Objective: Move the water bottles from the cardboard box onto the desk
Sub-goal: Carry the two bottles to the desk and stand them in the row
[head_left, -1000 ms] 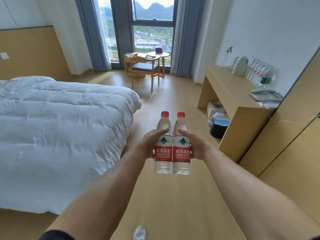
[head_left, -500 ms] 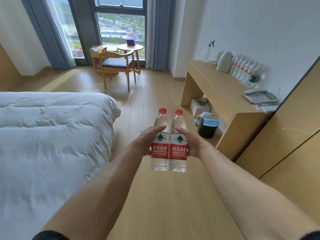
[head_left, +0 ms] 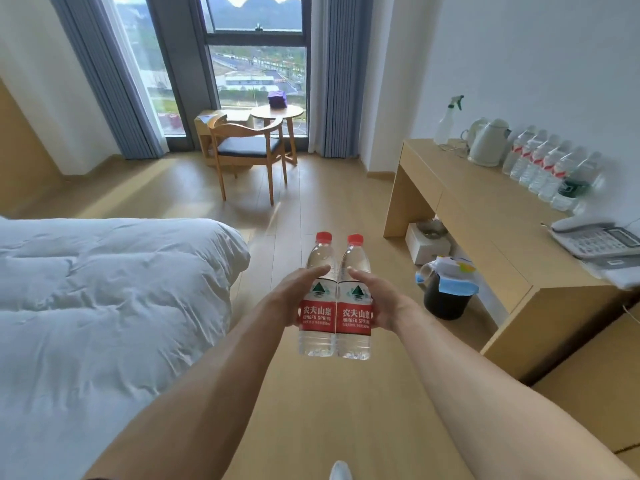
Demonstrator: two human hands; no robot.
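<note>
Closer now than a moment ago, the worktop (head_left: 485, 216) fills the right side and the bed (head_left: 104, 306) has slid leftward. Between the bed's edge and the worktop's front edge runs an open strip of wooden floor (head_left: 311, 410). Over that strip, left of the worktop, two water bottles (head_left: 334, 296) stand upright, pressed side by side. The left hand (head_left: 294, 299) curls round the left one, the right hand (head_left: 377, 303) round the right. A row of bottles (head_left: 547, 168) stands along the worktop's back edge.
</note>
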